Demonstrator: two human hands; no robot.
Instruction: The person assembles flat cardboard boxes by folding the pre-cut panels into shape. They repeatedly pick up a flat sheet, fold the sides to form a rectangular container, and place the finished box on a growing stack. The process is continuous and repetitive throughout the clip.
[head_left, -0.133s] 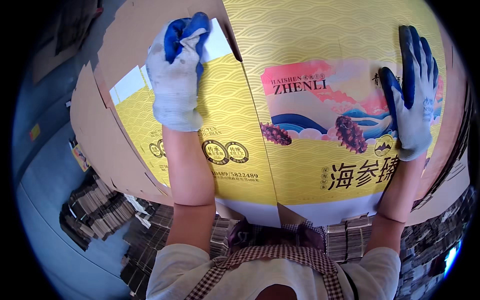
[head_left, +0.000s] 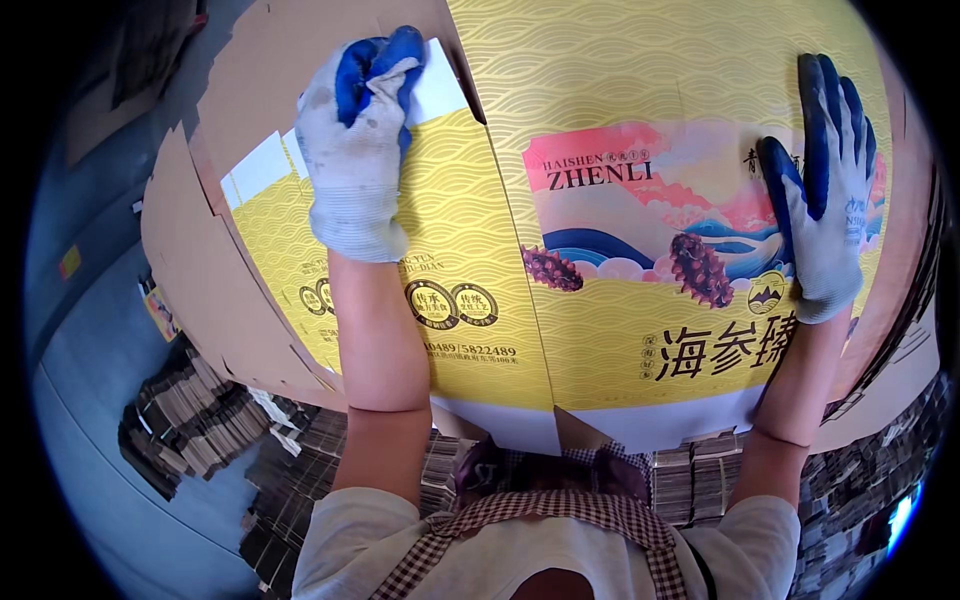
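Right now your left hand (head_left: 355,150) is curled shut at about eleven o'clock, pinching the white top corner of the narrow side panel of the printed carton blank (head_left: 600,200), while your right hand (head_left: 825,195) lies flat and open at about two o'clock, fingers spread, holding nothing and only pressing the wide picture panel down. The yellow blank lies flat in front of you, on top of plain brown cardboard sheets (head_left: 215,270) that fan out toward nine o'clock.

Your grip on that corner is small, and glove fingers cover it, so if you pull hard the thin white flap could tear or crumple at the slot beside it. Your flat palm is the only thing that pins the sheet; with too little weight there, I judge the blank may skid on the smooth sheets beneath and the score line between the panels may fold crooked. Bundles of stacked cardboard (head_left: 175,425) stand close to your legs at seven o'clock, and a sliding sheet could knock them.
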